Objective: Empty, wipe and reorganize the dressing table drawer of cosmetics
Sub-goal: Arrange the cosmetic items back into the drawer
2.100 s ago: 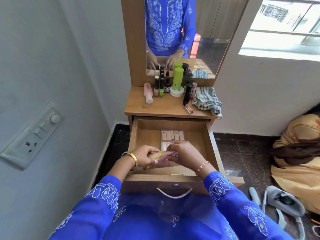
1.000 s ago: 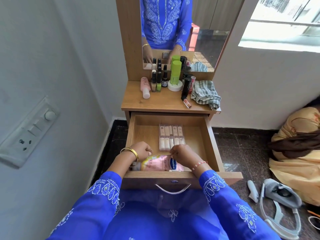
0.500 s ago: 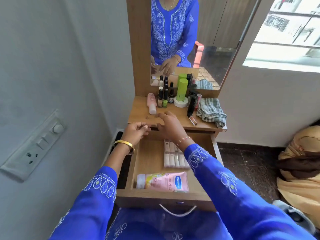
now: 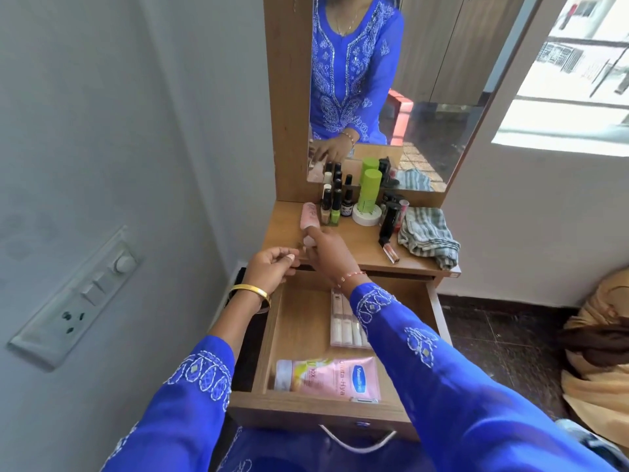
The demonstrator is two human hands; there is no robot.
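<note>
Wooden dressing table (image 4: 354, 247) top holds bottles; right hand (image 4: 326, 252) grips the lying pink bottle (image 4: 309, 218); left hand (image 4: 272, 267) hovers loosely curled, holding nothing.

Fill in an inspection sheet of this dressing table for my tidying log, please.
Surface: wooden tabletop, bare at the front.
Job's things: open wooden drawer holds a pink lotion tube lying flat at the front and a row of slim white tubes behind it.
Clutter: nail polish bottles, green cylinder bottle, white round jar, striped grey cloth.
Hands: right hand reaches a pink bottle; left hand loosely curled; grip on anything unclear.
Cables: nothing seen.
Surroundings: wall switch panel, mirror, window.
</note>
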